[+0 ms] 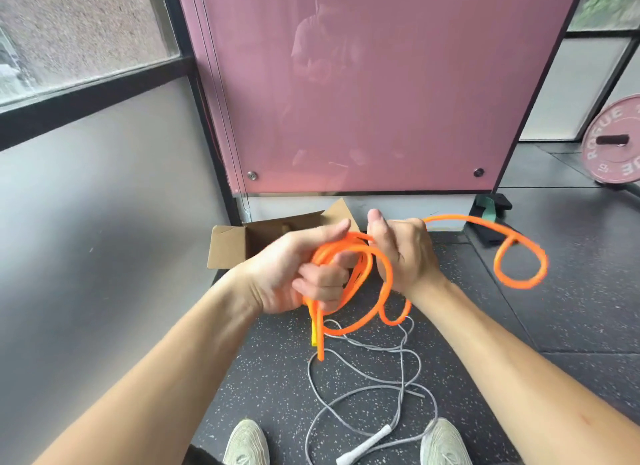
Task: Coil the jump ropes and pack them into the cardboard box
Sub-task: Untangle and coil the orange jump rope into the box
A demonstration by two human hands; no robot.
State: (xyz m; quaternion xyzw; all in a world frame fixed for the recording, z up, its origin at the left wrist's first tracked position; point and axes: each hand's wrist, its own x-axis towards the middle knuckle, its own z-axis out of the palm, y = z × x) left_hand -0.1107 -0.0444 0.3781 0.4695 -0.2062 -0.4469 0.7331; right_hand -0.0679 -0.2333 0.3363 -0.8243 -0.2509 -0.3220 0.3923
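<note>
I hold an orange jump rope [360,257] in front of me, above the floor. My left hand [298,274] grips several coiled loops of it, fingers curled round the bundle. My right hand [401,250] grips the strand just right of the coil. From it the rope's free length arcs right into a loose loop [519,264] in the air. An orange end and a yellow piece [314,336] hang below my left hand. A grey jump rope [401,354] with a white handle [363,445] lies tangled on the floor. The open cardboard box [228,246] stands behind my hands.
A pink panel [363,84] and a grey wall [86,222] close off the back and left. A pink weight plate [616,142] leans at the far right, with a black and green item [488,212] on the floor near it. My two shoes [246,444] are at the bottom.
</note>
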